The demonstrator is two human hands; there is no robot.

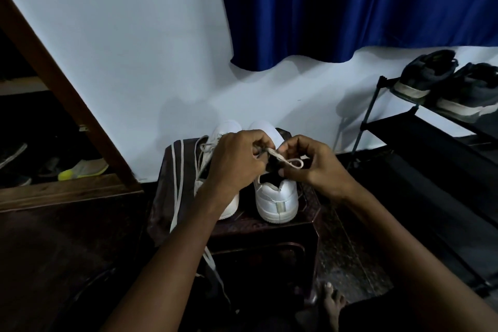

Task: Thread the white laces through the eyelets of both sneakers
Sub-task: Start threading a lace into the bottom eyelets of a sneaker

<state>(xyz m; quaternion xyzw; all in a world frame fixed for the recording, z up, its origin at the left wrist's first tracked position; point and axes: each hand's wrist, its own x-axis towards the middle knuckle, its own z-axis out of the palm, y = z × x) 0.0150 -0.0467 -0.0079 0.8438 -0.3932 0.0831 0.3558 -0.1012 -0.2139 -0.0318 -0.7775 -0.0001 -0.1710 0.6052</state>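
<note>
Both hands, left hand (237,162) and right hand (310,163), apparently pinch the white lace (283,159) above the right sneaker (276,197).

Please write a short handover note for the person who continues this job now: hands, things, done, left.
Left hand: pinches the white lace over the right sneaker.
Right hand: pinches the same lace, which forms a small loop there.
Both sneakers stand on the dark stool, heels toward you.
Left sneaker: lace partly through, long ends hanging off the stool.
Left: finish both; eyelets are hidden by the hands.
</note>
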